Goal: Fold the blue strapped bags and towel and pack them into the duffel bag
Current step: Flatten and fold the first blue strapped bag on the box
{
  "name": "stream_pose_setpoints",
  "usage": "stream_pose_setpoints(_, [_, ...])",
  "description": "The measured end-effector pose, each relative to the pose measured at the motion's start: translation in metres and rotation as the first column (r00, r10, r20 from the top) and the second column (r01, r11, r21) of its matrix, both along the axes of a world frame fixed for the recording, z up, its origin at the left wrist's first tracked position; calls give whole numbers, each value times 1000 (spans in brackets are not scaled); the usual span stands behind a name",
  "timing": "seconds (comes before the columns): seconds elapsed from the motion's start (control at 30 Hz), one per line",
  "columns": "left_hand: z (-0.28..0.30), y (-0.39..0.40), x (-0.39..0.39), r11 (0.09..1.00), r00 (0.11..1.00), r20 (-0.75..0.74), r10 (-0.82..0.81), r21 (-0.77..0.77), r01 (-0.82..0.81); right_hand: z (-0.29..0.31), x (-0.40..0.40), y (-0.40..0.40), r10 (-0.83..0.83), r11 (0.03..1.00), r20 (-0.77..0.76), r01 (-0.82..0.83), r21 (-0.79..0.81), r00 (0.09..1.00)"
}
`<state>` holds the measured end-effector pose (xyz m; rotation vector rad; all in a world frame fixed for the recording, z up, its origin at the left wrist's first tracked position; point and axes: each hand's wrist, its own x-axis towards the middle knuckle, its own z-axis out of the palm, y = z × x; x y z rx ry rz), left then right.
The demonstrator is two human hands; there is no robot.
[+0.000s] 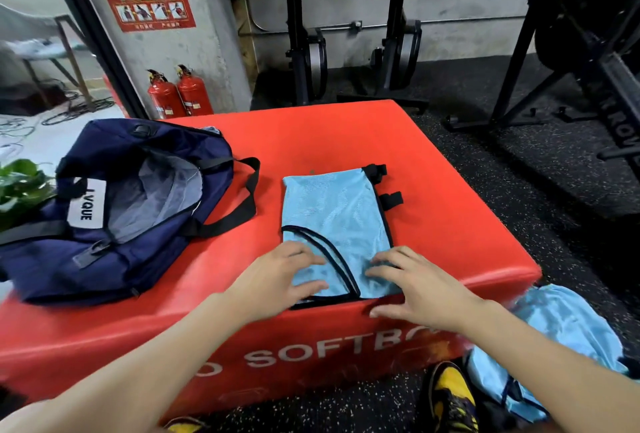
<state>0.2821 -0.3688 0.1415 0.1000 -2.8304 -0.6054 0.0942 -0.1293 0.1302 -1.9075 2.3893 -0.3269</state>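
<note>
On top of the red soft box [346,141], near its front edge, lies a light-blue bag [334,221] with black edging, flat and already doubled over lengthwise. Its long axis runs away from the person, black strap tabs [382,183] at the far right corner, the near end at the box's front edge. Both hands rest on that near end: the left hand [277,280] lies palm down on the left part, fingers loosely spread and flat on the mesh; the right hand [415,290] covers the right corner, fingers spread and slightly curled, the thumb down over the box's front face. Neither is clearly pinching cloth, though the undersides are hidden. The bag stretches straight ahead of the fingertips, so the next fold likely carries the near end forward over the far one, both hands equally close.

Left of it, well apart, the navy duffel bag [114,211] sits on the box, its mouth gaping, handles trailing toward the blue bag; the left hand is nearer to it. More light-blue fabric [561,328] lies on the floor at the right, beside a yellow shoe [450,394]
</note>
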Motion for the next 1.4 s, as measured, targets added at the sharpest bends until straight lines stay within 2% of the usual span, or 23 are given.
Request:
stream_pose_setpoints(0.2, [-8,5,35,999,996,83,-39,-2,39,-7,4,7,-28,994,126,41,-106,992])
stream_pose_setpoints(0.47, [-10,13,47,998,999,-7,32,46,-32,-8,9,23,-22,981,182,57,-186,983])
stream_pose_setpoints(0.57, [-7,19,50,996,998,-34,53,80,-50,5,14,30,-88,982,196,118,-147,977])
stream_pose_setpoints(0.7, [5,32,51,965,979,-123,161,226,-130,29,21,38,-243,945,408,309,-106,880])
stream_pose_setpoints(0.83, [25,41,47,903,957,-178,227,407,-138,53,17,41,-221,942,549,321,-93,806])
stream_pose_setpoints(1.0, [35,37,30,854,917,-228,328,487,-184,66,5,27,-202,902,681,404,-151,704])
stream_pose_setpoints(1.2, [37,12,-15,814,868,-250,429,525,-251,63,-24,-15,-234,791,728,561,-242,645])
stream_pose_setpoints(1.33, [38,-3,-52,811,840,-272,469,510,-287,61,-45,-45,-330,728,699,642,-241,635])
stream_pose_setpoints(1.4, [34,-12,-71,806,834,-262,485,504,-310,59,-56,-59,-370,730,672,648,-217,642])
